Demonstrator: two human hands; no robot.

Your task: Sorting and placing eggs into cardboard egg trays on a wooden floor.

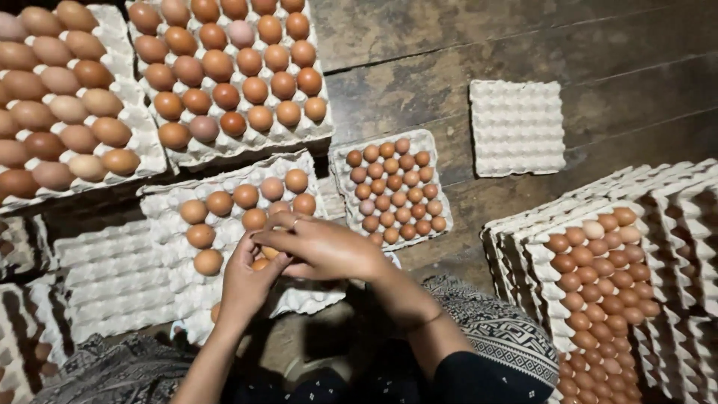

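My left hand and my right hand meet over the near edge of a partly filled grey pulp egg tray. Together they cup a brown egg, which shows only as a sliver between the fingers. A ring sits on one finger of the right hand. Several brown eggs fill the tray's far and left cells. The cells close to my hands are mostly hidden.
Full trays of brown eggs lie at the top left and top middle. A smaller-looking full tray rests on the wooden floor, an empty tray beyond it. Stacked trays rise at the right, empty stacks at the left.
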